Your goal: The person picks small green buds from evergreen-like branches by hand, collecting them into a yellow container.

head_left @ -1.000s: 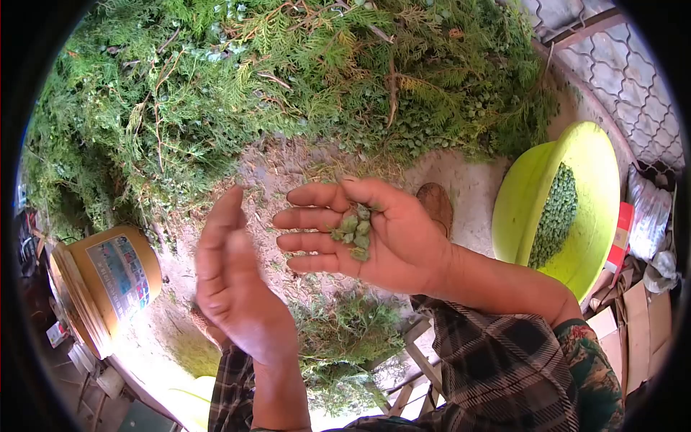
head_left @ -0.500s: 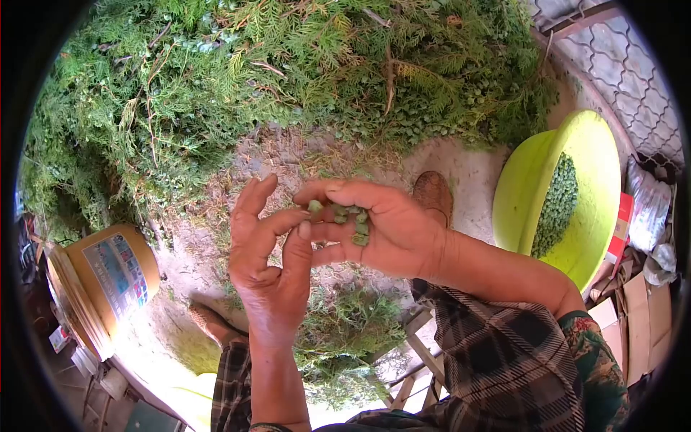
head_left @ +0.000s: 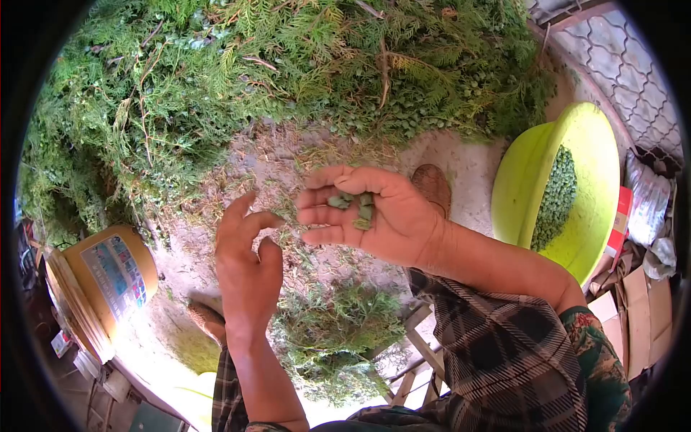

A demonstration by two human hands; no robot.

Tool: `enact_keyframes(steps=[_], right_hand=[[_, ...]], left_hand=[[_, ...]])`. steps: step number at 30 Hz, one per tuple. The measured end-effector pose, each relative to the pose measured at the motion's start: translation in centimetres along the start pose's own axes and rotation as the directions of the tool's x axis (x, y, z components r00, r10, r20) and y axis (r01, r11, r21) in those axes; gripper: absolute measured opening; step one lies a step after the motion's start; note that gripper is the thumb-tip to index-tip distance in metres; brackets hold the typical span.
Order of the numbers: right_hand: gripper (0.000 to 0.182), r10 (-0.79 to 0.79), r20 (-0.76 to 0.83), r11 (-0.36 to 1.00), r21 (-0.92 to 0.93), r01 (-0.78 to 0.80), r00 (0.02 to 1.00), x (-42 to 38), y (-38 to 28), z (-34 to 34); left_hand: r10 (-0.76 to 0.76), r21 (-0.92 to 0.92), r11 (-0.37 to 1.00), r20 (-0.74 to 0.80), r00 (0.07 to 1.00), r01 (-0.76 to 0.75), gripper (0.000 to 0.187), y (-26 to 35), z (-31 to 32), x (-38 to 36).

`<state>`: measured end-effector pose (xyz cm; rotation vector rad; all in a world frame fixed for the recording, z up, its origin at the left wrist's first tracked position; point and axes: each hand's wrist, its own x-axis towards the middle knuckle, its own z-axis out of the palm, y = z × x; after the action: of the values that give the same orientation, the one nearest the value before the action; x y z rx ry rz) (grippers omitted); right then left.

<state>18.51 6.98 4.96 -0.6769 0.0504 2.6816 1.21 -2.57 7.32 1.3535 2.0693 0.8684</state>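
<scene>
My right hand (head_left: 381, 219) is turned palm up, its fingers loosely cupped. Several small green conifer cones (head_left: 365, 209) rest in that palm and at the base of the fingers. To its left, my left hand (head_left: 248, 248) is apart from it, thumb and fingers spread with nothing visible between them. Both hands are above the littered ground, in front of a big heap of cut evergreen branches (head_left: 288, 72). At the right stands a lime-green basin (head_left: 515, 180), with a mass of similar green cones (head_left: 556, 198) in it.
A tan bucket (head_left: 137, 263) with a printed label stands at the left. Loose evergreen sprigs (head_left: 338, 324) lie near my legs, beside a wooden frame (head_left: 425, 353). Flattened cardboard (head_left: 637, 317) and a plastic bag (head_left: 646, 205) are past the basin.
My left hand has drawn away to the left from my right hand, its fingers parting. The green piece at its fingertips is no longer seen there. My right palm has turned more into view.
</scene>
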Motion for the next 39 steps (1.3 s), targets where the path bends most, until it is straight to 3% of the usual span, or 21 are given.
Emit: enact_keyframes(steps=[1, 3, 5, 6, 8, 14, 15, 16, 17, 19, 20, 22, 25, 29, 30, 31, 33, 34, 35, 37, 39], right_hand=[[0.028, -0.011, -0.051, 1.000, 0.026, 0.012, 0.999, 0.0, 0.0, 0.5], [0.030, -0.006, -0.044, 1.000, 0.022, 0.007, 0.999, 0.3, -0.1, 0.7], [0.032, 0.001, -0.051, 1.000, 0.029, 0.000, 0.999, 0.2, 0.3, 0.5], [0.031, 0.022, -0.044, 0.999, 0.045, -0.020, 0.999, 0.2, 0.2, 0.5], [0.030, 0.047, -0.032, 0.997, 0.057, -0.045, 0.998, 0.4, 0.3, 0.4], [0.032, 0.016, -0.287, 0.997, 0.077, 0.006, 0.958, -0.3, 1.3, 0.2], [0.033, -0.277, -0.129, 0.763, -0.632, 0.137, 0.952, -0.7, 1.5, -0.5], [0.033, -0.371, 0.216, 0.095, -0.959, 0.268, 0.903, -0.8, 1.7, -1.0], [0.033, -0.333, 0.248, 0.102, -0.950, 0.296, 0.910, -0.7, 1.9, -1.1], [0.029, -0.259, -0.130, 0.814, -0.562, 0.143, 0.957, -0.4, 2.1, -1.1], [0.029, -0.238, -0.109, 0.815, -0.563, 0.137, 0.965, -0.1, 2.1, -0.7], [0.024, -0.056, -0.293, 0.974, -0.225, -0.012, 0.954, -0.1, 1.7, 0.3], [0.020, 0.042, -0.253, 0.995, -0.076, -0.063, 0.966, 0.4, 1.6, -1.9], [0.021, 0.034, -0.335, 0.986, -0.142, -0.086, 0.942, 0.7, 1.5, -1.3], [0.024, 0.114, -0.234, 0.972, -0.175, -0.157, 0.965, 0.7, 1.3, -1.4], [0.026, 0.198, -0.134, 0.951, -0.213, -0.224, 0.971, 0.6, 1.1, -1.6], [0.028, 0.213, -0.158, 0.948, -0.204, -0.243, 0.964, 0.5, 1.2, -2.2], [0.029, 0.224, -0.183, 0.946, -0.197, -0.258, 0.957, 0.4, 1.3, -2.5], [0.029, 0.228, -0.183, 0.945, -0.196, -0.262, 0.956, 0.4, 1.3, -2.7], [0.029, 0.179, -0.184, 0.939, -0.262, -0.224, 0.966, 0.3, 1.3, -3.0], [0.029, 0.162, -0.212, 0.940, -0.266, -0.216, 0.964, 0.2, 1.4, -2.9]], left_hand=[[-0.011, 0.207, 0.978, 0.059, 0.998, -0.002, 0.026, -0.3, 0.0, -0.1], [0.030, 0.198, 0.980, 0.037, 0.999, -0.036, 0.026, 0.3, 0.2, 0.4], [0.025, -0.203, 0.978, -0.073, 0.997, -0.040, 0.025, 1.8, 0.8, 0.4], [0.023, -0.203, 0.978, -0.076, 0.997, -0.039, 0.025, 2.2, 1.2, 0.5], [0.246, -0.116, 0.962, -0.014, 0.969, -0.246, 0.025, 2.8, 1.9, 0.9], [0.268, -0.013, 0.963, -0.017, 0.963, -0.268, 0.024, 3.3, 4.3, 0.7], [0.275, 0.007, 0.961, -0.037, 0.961, -0.275, 0.024, 3.1, 4.2, 0.7], [0.242, 0.086, 0.966, 0.013, 0.970, -0.242, 0.023, 3.3, 4.0, 0.6], [0.287, 0.131, 0.949, 0.023, 0.958, -0.287, 0.022, 3.1, 3.9, 0.7], [0.295, 0.213, 0.935, -0.018, 0.955, -0.285, 0.019, 3.1, 3.9, 0.4], [0.275, 0.190, 0.944, 0.005, 0.961, -0.271, 0.017, 3.2, 4.0, 0.3], [0.255, 0.165, 0.953, 0.026, 0.967, -0.256, 0.015, 3.0, 4.4, 0.2], [0.254, -0.008, 0.967, -0.030, 0.967, -0.254, 0.012, 2.1, 5.0, -0.2], [0.148, -0.265, 0.951, -0.073, 0.986, -0.162, 0.007, 1.8, 3.6, -1.0], [0.112, -0.364, 0.919, -0.132, 0.985, -0.153, 0.005, 1.5, 2.9, -1.0], [-0.035, -0.307, 0.952, -0.136, 0.990, -0.009, 0.006, 0.4, 2.1, -0.8], [-0.252, -0.153, 0.960, -0.105, 0.962, 0.235, 0.014, -5.9, 0.4, 0.2], [-0.178, 0.120, 0.974, -0.121, 0.977, 0.192, 0.016, -10.7, -0.2, 0.5], [-0.238, 0.345, 0.895, -0.167, 0.957, 0.283, 0.016, -13.2, -0.9, 1.0], [-0.228, 0.290, 0.894, -0.359, 0.905, 0.341, 0.014, -19.0, -1.5, 2.9], [-0.285, 0.306, 0.853, -0.407, 0.868, 0.423, 0.013, -20.3, -1.8, 4.6]])
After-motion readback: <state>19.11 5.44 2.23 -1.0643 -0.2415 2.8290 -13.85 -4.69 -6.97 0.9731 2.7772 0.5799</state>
